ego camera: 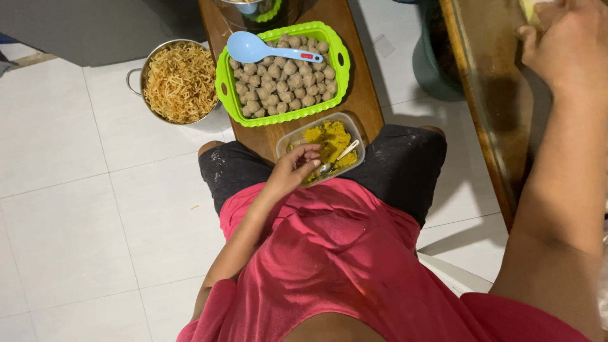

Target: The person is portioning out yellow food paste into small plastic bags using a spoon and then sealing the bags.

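Note:
My left hand (296, 166) reaches into a clear plastic container (288, 140) of yellow filling (330, 138) that stands on the wooden bench (364, 95) between my knees. The fingers are curled together at the filling, and I cannot tell if they pinch any of it. A metal spoon (337, 157) lies in the container just right of the fingertips. My right hand (563, 41) is raised over the wooden table (491, 95) on the right. Its fingertips run out of the frame beside a pale yellow thing (527, 9).
Beyond the container, a green tray (223, 85) holds several greyish balls (285, 79), with a light blue spoon (253, 47) lying on them. A metal pot (136, 79) of fried noodles (180, 82) stands on the white tiled floor (63, 221) at left. A dark green bucket (430, 69) sits under the table.

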